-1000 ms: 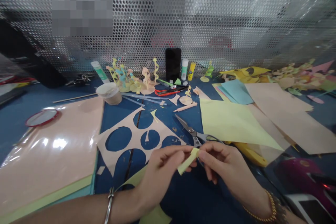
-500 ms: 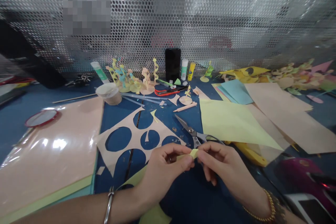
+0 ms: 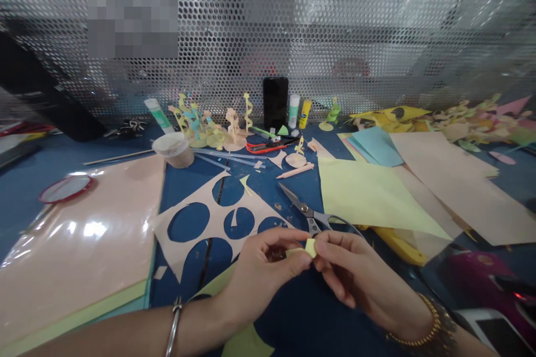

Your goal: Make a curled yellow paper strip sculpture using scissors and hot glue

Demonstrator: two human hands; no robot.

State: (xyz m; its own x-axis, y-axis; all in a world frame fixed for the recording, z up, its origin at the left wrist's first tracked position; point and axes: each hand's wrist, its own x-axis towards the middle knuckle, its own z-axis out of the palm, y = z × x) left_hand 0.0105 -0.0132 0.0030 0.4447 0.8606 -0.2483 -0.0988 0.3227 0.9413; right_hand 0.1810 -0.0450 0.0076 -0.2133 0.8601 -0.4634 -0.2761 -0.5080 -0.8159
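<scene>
Between my two hands is a small piece of pale yellow paper (image 3: 310, 247), bent at its end. My left hand (image 3: 268, 262) pinches it between thumb and fingers. From the other side, my right hand (image 3: 355, 273) grips the same piece with thumb and forefinger, its other fingers curled below. Just beyond the fingertips lie grey-handled scissors (image 3: 306, 210), blades pointing away to the left. A pale pink sheet with round holes cut out (image 3: 215, 201) lies beside my left hand. Under my left forearm, yellow paper (image 3: 247, 343) is partly hidden.
Plastic-wrapped pink paper (image 3: 104, 245) lies left, with a white tub (image 3: 173, 150) behind it. A phone (image 3: 275, 102), glue sticks (image 3: 294, 111) and curled paper figures (image 3: 232, 128) stand along the perforated metal wall. Right are coloured sheets (image 3: 372, 189) and a magenta device (image 3: 481, 284).
The yellow paper between my fingertips has turned and shows a larger bent face. My right hand has shifted slightly, its lower fingers moving down and to the right.
</scene>
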